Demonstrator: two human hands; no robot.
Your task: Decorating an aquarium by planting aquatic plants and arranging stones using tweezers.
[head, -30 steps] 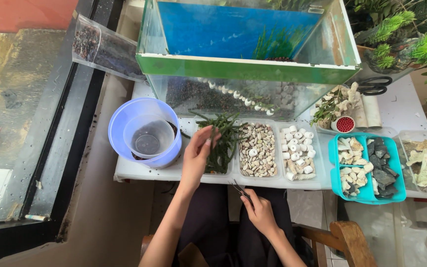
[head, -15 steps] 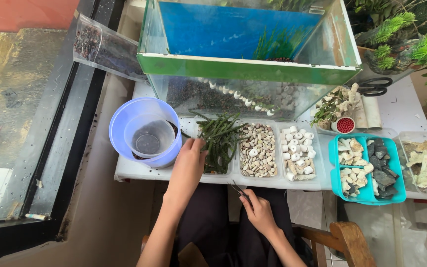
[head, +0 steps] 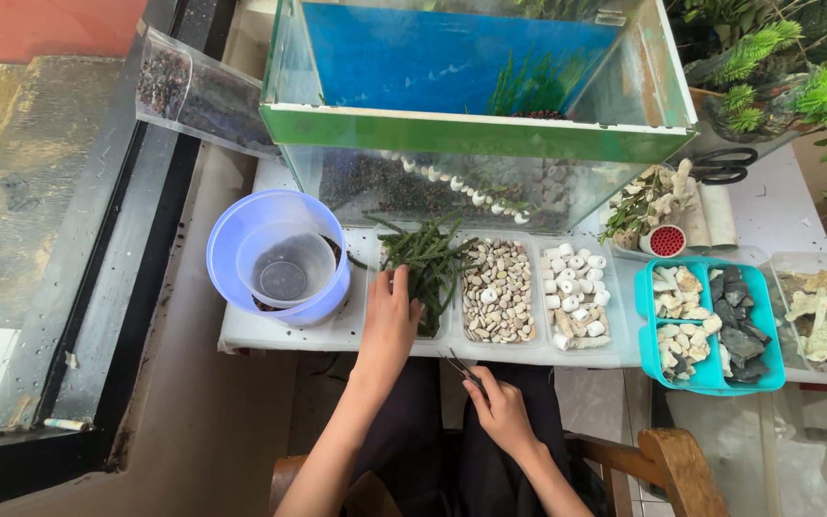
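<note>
Two hands are in view near the bottom centre of the frame, and the left hand (head: 390,321) has slid down since a second ago: then it lay over the middle of the green plant sprigs (head: 428,263), now it rests at the tray's lower left edge, fingers loosely together and flat on the sprigs, clamped on nothing. I judge it is sorting or picking a stem rather than lifting one. The right hand (head: 502,410) has stayed low over the lap, fingers closed on a thin pair of tweezers (head: 463,369). Across the table (head: 284,330) I count three clear trays in a row: the sprigs, tan pebbles (head: 497,290), white ceramic rings (head: 574,297). Right of them sits one teal divided tray (head: 710,325) of stones, then one clear tray of pale coral pieces (head: 820,316). One blue bowl (head: 278,254) stands at left, one glass aquarium (head: 480,105) above.
</note>
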